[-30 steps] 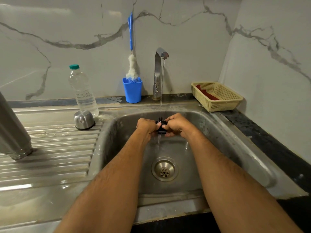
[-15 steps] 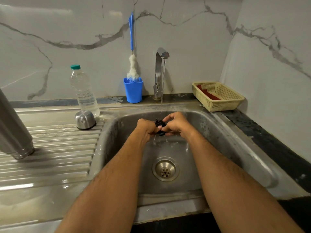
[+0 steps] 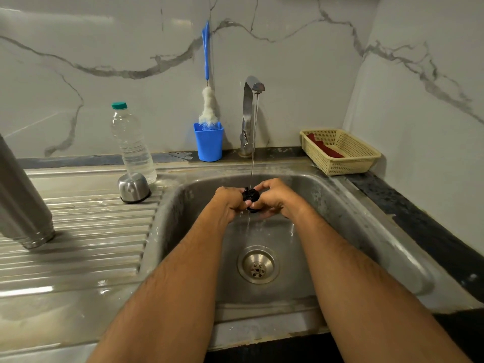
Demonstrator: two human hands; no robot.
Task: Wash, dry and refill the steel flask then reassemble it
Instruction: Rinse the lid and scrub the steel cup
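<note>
Both the left hand (image 3: pixel 230 203) and right hand (image 3: pixel 275 197) pinch the small black stopper (image 3: pixel 252 196) under running water; light, rigid, likely slippery, best gripped by its rim.

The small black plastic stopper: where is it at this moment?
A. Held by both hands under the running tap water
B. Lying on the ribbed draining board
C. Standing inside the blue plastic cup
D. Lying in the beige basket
A: the small black plastic stopper is pinched between the left hand and right hand, directly under the water stream from the steel tap, above the steel sink.
</note>
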